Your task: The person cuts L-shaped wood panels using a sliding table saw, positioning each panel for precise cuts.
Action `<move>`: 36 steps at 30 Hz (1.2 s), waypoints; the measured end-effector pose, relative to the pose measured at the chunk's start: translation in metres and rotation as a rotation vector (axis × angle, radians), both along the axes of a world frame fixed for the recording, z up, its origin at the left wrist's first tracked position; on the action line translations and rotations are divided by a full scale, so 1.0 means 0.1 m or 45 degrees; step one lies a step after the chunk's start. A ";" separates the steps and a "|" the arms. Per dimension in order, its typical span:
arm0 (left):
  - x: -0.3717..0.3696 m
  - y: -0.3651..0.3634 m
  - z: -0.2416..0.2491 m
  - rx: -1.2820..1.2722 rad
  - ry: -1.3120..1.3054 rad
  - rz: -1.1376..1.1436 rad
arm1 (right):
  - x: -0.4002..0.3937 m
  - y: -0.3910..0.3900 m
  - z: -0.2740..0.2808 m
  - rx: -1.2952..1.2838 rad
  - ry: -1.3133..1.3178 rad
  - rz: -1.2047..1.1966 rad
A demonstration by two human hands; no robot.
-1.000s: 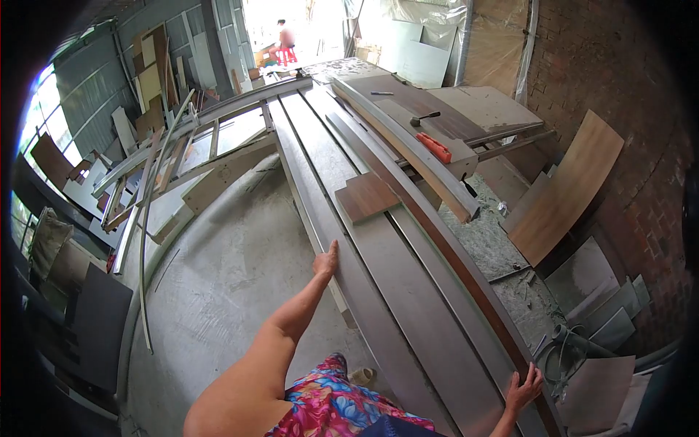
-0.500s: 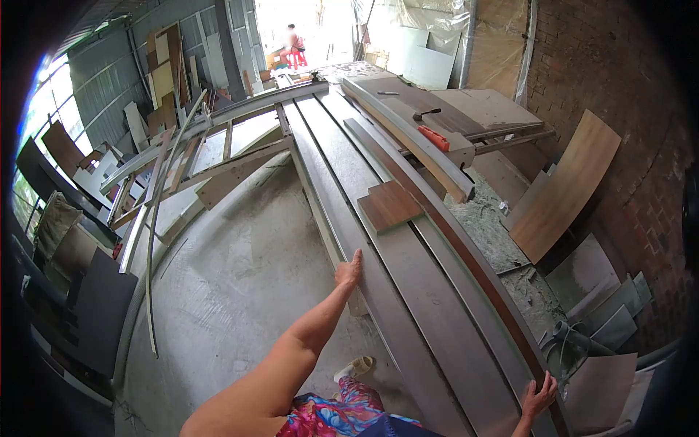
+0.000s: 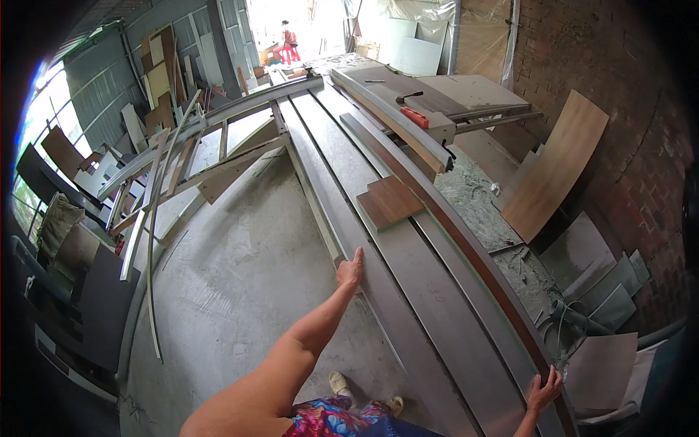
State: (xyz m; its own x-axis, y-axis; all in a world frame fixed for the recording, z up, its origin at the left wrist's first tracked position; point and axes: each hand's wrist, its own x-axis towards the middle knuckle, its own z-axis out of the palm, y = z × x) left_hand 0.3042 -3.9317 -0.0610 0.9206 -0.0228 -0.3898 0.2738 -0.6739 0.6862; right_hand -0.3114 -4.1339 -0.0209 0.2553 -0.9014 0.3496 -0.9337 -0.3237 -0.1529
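Observation:
A long metal-topped table (image 3: 429, 291), split lengthwise by dark slots, runs away in front of me. My left hand (image 3: 350, 271) holds its left edge, one digit stretched over the top and the others curled at the side, partly hidden. Along the table's right side lies a long narrow board (image 3: 502, 295) with a brown face. Near the bottom right, my right hand (image 3: 545, 390) rests on this board with fingers spread over its outer edge. A small stepped brown wood-grain piece (image 3: 389, 203) lies across the tabletop, ahead of both hands and apart from them.
A beam (image 3: 393, 120) and a red-orange tool (image 3: 414, 117) lie beyond the table. Left is a wooden frame (image 3: 182, 178) with long strips. A curved panel (image 3: 557, 167) leans by the brick wall. Offcuts lie lower right. A person (image 3: 287, 44) sits far back.
My view has shifted slightly, and both of my shoes now show below the left arm. Both hands keep their places on the table edge and the board. The brown piece has not moved.

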 end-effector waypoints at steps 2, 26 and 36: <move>-0.17 0.02 0.05 -0.011 0.005 -0.006 | -0.16 0.01 0.00 0.008 0.020 -0.021; -1.85 0.17 0.00 0.037 -0.001 -0.016 | -1.85 0.19 0.09 0.096 -0.016 -0.071; -2.56 0.23 0.02 0.029 0.013 -0.036 | -2.57 0.18 0.00 0.080 0.012 -0.091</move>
